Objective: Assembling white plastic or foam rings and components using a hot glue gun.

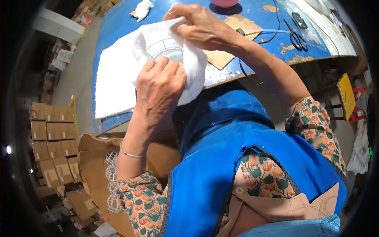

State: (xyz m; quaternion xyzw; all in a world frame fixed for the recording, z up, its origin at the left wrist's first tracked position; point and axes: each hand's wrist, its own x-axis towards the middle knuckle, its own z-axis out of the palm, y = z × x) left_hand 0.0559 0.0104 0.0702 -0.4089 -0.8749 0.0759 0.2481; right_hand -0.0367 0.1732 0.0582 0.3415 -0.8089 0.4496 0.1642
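A white wire frame (165, 48) with curved ribs sits inside a soft white cloth (118, 79) that wraps round it. The cloth's left part lies flat over the blue table, and its right part bulges round the frame. My left hand (161, 83) is closed on the near edge of the cloth, knuckles up, over the frame's rim. At the far side, my right hand (197, 27) pinches the cloth's upper edge between thumb and fingers. The fingertips of both hands are partly hidden.
The blue table (252, 8) bears brown board pieces (220, 60), black scissors (297, 38), a cable and a crumpled white piece (142, 9). Several wire frames (112, 173) are in a large cardboard box (92, 158) at lower left. Stacked cartons (54, 130) stand beyond it.
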